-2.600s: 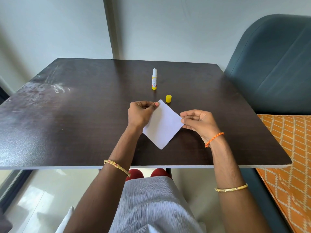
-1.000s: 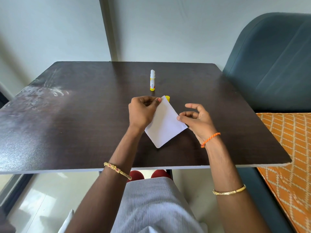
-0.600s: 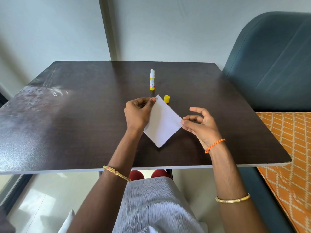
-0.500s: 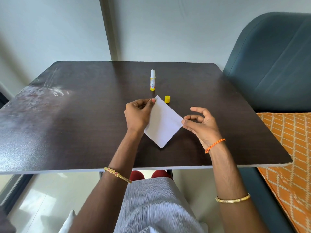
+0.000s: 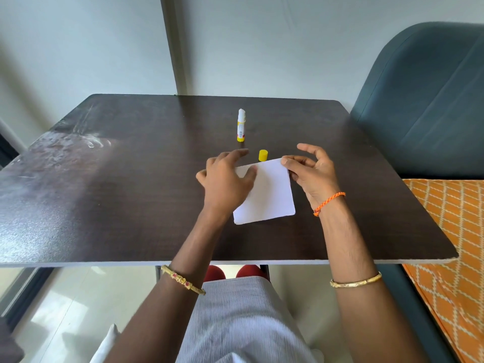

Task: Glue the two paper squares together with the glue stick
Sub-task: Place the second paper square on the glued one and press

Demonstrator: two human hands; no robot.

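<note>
A white paper square [image 5: 271, 193] lies flat on the dark table [image 5: 131, 192]; a second sheet cannot be told apart from it. My left hand [image 5: 226, 180] lies flat with spread fingers over the paper's left part. My right hand [image 5: 310, 171] pinches the paper's far right corner between thumb and forefinger. The uncapped glue stick [image 5: 241, 125], white with a yellow base, stands upright behind the paper. Its yellow cap [image 5: 263, 155] stands just past the paper's far edge.
A dark teal padded chair back [image 5: 424, 100] rises at the right, with an orange patterned cloth [image 5: 450, 244] below it. A grey wall with a vertical post [image 5: 171, 45] stands behind the table. The table's left part shows pale scuffs [image 5: 65, 150].
The paper has turned from a diamond to nearly square-on and lies flat. My left hand has let go of its top corner and spread over it. My right hand has moved to the far right corner.
</note>
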